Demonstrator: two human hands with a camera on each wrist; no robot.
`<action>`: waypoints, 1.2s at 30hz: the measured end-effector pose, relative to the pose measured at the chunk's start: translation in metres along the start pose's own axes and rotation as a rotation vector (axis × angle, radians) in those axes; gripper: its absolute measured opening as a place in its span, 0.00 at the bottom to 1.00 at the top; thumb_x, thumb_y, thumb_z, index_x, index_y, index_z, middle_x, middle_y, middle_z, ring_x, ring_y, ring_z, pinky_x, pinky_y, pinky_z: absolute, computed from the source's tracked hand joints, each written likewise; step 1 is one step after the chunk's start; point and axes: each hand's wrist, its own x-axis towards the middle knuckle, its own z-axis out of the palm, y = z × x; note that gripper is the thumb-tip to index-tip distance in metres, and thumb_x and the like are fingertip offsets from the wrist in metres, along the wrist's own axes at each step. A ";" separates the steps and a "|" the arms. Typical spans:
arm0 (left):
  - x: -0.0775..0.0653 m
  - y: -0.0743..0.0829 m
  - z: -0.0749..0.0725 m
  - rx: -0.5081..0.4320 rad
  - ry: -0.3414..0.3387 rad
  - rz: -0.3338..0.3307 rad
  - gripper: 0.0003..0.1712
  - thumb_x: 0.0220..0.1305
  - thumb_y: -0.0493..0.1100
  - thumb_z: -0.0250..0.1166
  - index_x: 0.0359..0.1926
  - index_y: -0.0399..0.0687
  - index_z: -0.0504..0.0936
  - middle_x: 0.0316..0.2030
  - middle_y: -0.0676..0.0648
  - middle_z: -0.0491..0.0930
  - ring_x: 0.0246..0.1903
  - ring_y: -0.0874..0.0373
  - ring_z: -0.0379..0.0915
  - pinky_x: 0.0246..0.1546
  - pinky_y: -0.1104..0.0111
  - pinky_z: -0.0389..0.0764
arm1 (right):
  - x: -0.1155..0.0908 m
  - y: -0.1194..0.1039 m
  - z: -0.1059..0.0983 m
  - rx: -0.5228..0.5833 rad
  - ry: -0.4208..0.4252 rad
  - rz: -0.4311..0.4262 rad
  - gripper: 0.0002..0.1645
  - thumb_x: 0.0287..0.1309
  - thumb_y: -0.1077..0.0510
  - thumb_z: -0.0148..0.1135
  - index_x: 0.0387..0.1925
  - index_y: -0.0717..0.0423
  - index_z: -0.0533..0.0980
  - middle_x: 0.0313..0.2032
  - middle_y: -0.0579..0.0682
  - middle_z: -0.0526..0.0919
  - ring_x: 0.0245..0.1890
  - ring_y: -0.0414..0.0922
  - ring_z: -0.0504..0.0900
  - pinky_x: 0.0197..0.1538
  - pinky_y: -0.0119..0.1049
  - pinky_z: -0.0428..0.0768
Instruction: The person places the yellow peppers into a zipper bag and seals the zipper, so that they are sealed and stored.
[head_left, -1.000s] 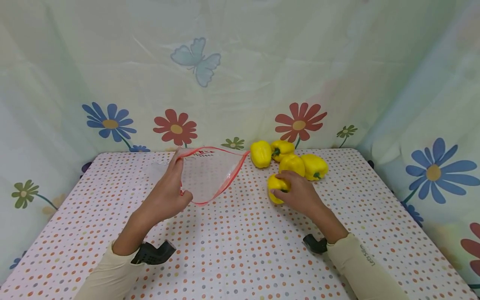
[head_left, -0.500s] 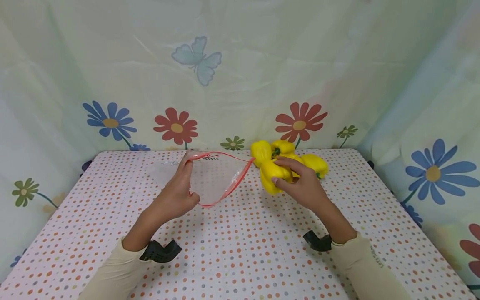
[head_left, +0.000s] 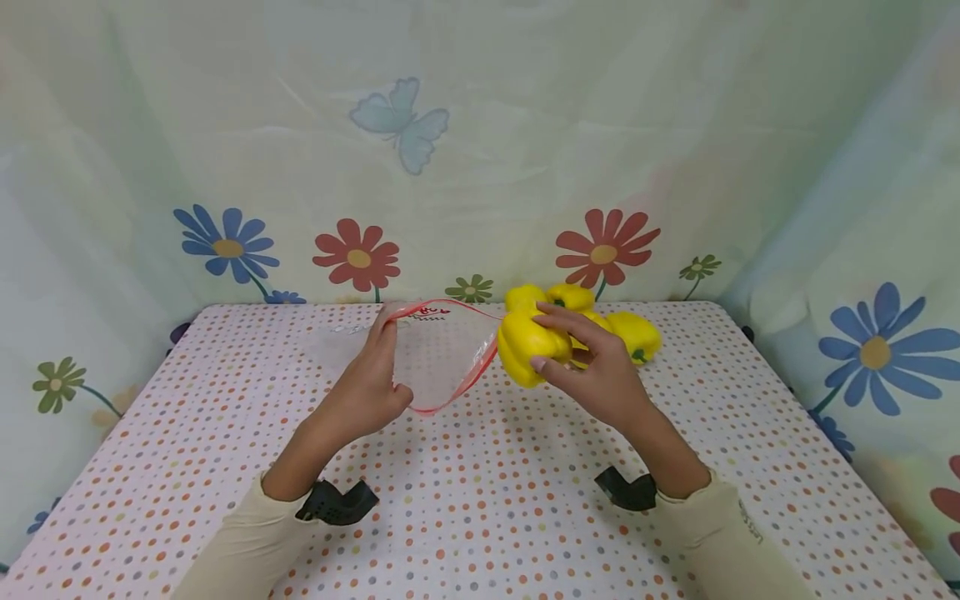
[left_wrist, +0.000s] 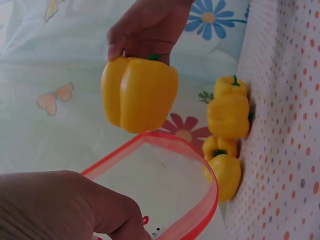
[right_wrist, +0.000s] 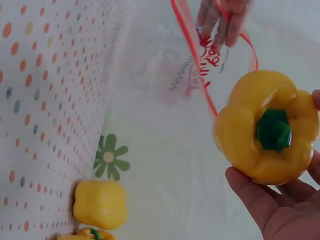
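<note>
My left hand (head_left: 367, 383) grips the rim of a clear zip bag (head_left: 474, 379) with a red-edged mouth, which gapes wide toward the right. Fingers and thumb of my right hand (head_left: 603, 375) hold a yellow bell pepper (head_left: 527, 346) at the right corner of that mouth. In the left wrist view the pepper (left_wrist: 140, 95) hangs just beyond the red rim (left_wrist: 214, 187), outside the bag. Its green stem (right_wrist: 275, 130) faces the right wrist camera. Red lettering (right_wrist: 202, 65) shows on the bag's film.
Several more yellow bell peppers (head_left: 634, 335) stand grouped at the table's back edge, partly hidden behind the right hand. A dotted cloth (head_left: 465, 500) covers the table. Behind it hangs a flowered curtain (head_left: 495, 167).
The right hand has lifted the pepper off the table and carried it left to the bag's mouth. My left hand has shifted slightly right with the bag.
</note>
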 end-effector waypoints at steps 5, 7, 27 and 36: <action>0.002 0.004 0.001 0.005 -0.033 -0.025 0.56 0.51 0.26 0.57 0.76 0.39 0.34 0.76 0.49 0.28 0.21 0.52 0.58 0.15 0.67 0.62 | 0.002 -0.005 0.004 0.054 -0.015 -0.050 0.27 0.55 0.66 0.68 0.58 0.58 0.76 0.64 0.49 0.72 0.60 0.51 0.73 0.51 0.36 0.78; 0.003 0.006 0.002 0.005 -0.033 -0.023 0.56 0.51 0.26 0.56 0.76 0.39 0.34 0.76 0.48 0.28 0.25 0.52 0.62 0.15 0.66 0.62 | 0.003 -0.007 0.007 0.079 -0.038 -0.061 0.27 0.55 0.66 0.68 0.58 0.59 0.76 0.64 0.49 0.72 0.61 0.50 0.72 0.52 0.35 0.78; 0.005 0.011 0.003 0.029 -0.036 -0.028 0.57 0.51 0.26 0.58 0.75 0.36 0.34 0.76 0.45 0.28 0.38 0.46 0.68 0.18 0.68 0.69 | 0.016 -0.007 0.026 0.148 -0.192 -0.088 0.27 0.55 0.65 0.68 0.58 0.56 0.77 0.64 0.48 0.71 0.63 0.48 0.70 0.53 0.42 0.78; 0.002 0.009 0.002 0.019 -0.068 0.024 0.56 0.48 0.24 0.61 0.75 0.34 0.40 0.76 0.45 0.29 0.71 0.48 0.47 0.40 0.67 0.79 | 0.026 -0.008 0.038 0.139 -0.290 -0.048 0.28 0.57 0.61 0.67 0.60 0.55 0.76 0.67 0.46 0.68 0.65 0.47 0.67 0.55 0.45 0.77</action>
